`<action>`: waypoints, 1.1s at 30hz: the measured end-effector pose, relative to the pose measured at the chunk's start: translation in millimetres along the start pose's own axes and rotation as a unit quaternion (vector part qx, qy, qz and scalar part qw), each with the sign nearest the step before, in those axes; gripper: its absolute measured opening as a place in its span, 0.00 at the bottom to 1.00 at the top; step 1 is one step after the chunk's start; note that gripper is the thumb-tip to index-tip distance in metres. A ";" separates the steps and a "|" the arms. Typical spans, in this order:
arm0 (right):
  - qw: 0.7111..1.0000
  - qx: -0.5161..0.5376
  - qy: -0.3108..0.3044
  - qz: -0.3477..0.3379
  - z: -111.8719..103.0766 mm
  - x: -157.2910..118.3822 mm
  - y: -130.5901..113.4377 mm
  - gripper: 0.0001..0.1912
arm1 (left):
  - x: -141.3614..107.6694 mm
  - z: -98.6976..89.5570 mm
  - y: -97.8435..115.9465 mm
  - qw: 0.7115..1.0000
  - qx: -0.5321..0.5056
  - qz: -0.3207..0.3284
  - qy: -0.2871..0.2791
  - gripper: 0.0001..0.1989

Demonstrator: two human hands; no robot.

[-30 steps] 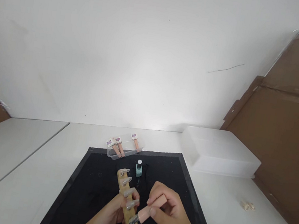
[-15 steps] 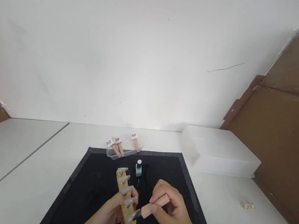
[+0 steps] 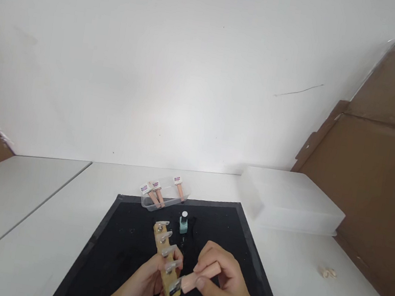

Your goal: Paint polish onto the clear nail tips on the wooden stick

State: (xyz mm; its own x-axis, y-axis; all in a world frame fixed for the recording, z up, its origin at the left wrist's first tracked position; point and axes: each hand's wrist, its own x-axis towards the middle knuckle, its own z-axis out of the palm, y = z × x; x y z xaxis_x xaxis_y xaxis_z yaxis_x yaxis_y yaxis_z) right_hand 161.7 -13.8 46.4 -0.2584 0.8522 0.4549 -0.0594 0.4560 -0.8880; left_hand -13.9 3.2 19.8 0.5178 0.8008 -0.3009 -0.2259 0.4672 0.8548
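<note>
My left hand (image 3: 148, 279) grips a yellowish wooden strip (image 3: 166, 272) from its left side, fingers partly hidden behind it. Several clear false nail tips stand along the strip on small round mounts. The lowest nail tip (image 3: 176, 286) has a dark patch by its base. In my right hand (image 3: 224, 283), a pink stick-like handle (image 3: 200, 277) is pinched between thumb and fingers. Its left end meets or nearly meets the lowest nail tip; I cannot tell what is at that end. Beyond the strip stands a small teal bottle (image 3: 183, 226) with a black and white cap.
A black mat (image 3: 124, 241) lies under the hands on a white table. At its far edge, a clear tray (image 3: 146, 204) holds several pink sticks with white labelled ends. A translucent plastic box (image 3: 293, 202) stands at the back right. Small beige rings (image 3: 329, 273) lie on the right.
My right hand has shifted slightly left and down, bringing the pink handle closer to the lowest nail tip. A dark patch now shows more plainly there. My left hand stays nearly still.
</note>
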 end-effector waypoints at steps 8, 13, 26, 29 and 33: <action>0.997 0.028 0.070 0.016 -1.2 -1.4 8.9 0.08 | -3.2 1.0 2.0 1.000 0.014 -0.006 -0.001 0.11; 0.999 0.027 0.012 0.016 -1.1 -2.2 4.3 0.04 | -1.2 2.9 0.4 1.000 0.020 -0.009 0.006 0.12; 0.990 0.110 0.052 0.066 0.4 0.4 10.2 0.08 | -3.3 2.2 3.0 0.999 0.042 -0.012 0.005 0.14; 0.994 0.086 0.021 0.063 0.0 -1.0 9.5 0.07 | -3.2 3.5 3.7 0.999 0.051 -0.015 0.004 0.13; 0.991 0.081 0.031 0.105 1.3 -1.0 9.8 0.06 | -4.0 3.1 1.3 0.999 0.044 -0.014 0.007 0.11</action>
State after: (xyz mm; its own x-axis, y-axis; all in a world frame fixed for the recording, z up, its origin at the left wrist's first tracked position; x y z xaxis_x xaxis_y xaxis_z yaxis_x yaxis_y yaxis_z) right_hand 160.1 -10.5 37.1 -0.2221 0.9404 0.2576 -0.1661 0.2239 -0.9604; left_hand -13.7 -0.5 23.4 0.5116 0.7928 -0.3312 -0.1373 0.4559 0.8794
